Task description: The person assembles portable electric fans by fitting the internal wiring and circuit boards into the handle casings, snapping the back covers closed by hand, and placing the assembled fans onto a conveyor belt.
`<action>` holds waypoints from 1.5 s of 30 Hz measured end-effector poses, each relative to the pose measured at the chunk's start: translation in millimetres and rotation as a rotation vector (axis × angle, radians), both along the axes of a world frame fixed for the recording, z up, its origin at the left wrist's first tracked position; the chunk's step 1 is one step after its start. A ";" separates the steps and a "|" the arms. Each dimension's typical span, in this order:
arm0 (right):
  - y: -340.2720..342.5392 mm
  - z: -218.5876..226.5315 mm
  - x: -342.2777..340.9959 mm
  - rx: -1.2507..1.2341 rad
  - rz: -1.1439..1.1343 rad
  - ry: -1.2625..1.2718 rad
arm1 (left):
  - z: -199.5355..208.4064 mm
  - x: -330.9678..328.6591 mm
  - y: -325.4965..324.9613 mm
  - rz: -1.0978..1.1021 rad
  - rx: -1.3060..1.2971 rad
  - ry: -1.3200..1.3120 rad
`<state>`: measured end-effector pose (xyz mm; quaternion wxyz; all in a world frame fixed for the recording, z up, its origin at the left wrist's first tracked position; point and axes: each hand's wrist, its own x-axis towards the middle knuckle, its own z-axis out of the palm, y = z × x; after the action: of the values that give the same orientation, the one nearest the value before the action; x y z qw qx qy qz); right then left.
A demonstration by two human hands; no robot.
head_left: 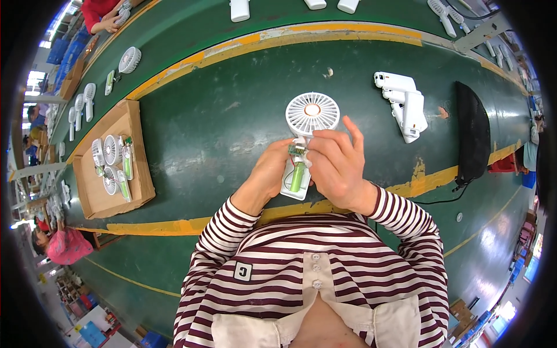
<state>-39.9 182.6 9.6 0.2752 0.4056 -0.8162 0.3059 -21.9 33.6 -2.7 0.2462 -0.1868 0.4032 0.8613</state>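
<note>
A white handheld fan (297, 113) is in front of me, its round grille away from me and its handle pointing toward my body. The handle lies open and shows a green cylindrical battery (297, 177), thin wires and a small green circuit board (296, 150). My left hand (268, 174) is closed on the handle's left side, fingers beside the board. From the right, my right hand (338, 165) pinches at the board and upper handle, one finger raised. Its thumb tip and exact contact are hidden.
At left, a cardboard tray (148, 168) holds several partly open fans. White handle shells (413, 110) lie in a pile at right, beside a black pouch (473, 133). Beyond the yellow-edged ledge, a green belt (191, 35) carries more fans; a co-worker's hand (107, 24) is at far left.
</note>
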 end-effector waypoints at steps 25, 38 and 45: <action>12.6 7.9 -31.9 -0.086 0.278 -0.503 | 20.6 -8.0 4.0 0.147 0.005 -0.035; 11.0 21.5 -44.3 0.044 0.290 -0.672 | 8.0 -10.1 -10.9 0.020 0.251 0.022; 9.1 22.6 -43.4 0.081 0.322 -0.673 | 5.6 -8.1 -11.7 0.006 0.220 0.030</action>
<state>-83.3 191.7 32.1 -0.0763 0.4163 -0.7981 0.4288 -30.0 21.9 2.9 0.2566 -0.1472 0.3093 0.9038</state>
